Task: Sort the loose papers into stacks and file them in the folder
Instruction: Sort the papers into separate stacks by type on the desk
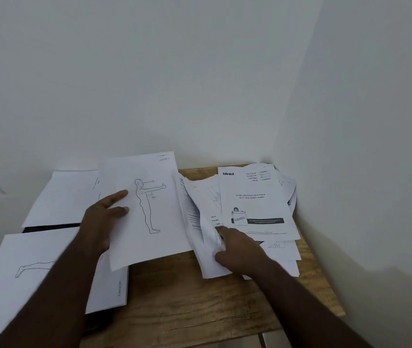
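The left hand [104,217] pinches a white sheet with a standing-figure line drawing [147,209] above the wooden table [174,297]. The right hand [240,252] grasps the loose white paper pile [255,212]; lift cleanly, matching drawings together.

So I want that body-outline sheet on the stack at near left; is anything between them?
Nothing visible. The left hand holds the body-outline sheet above the table; the near-left stack lies just below-left, crossed only by the holding forearm.
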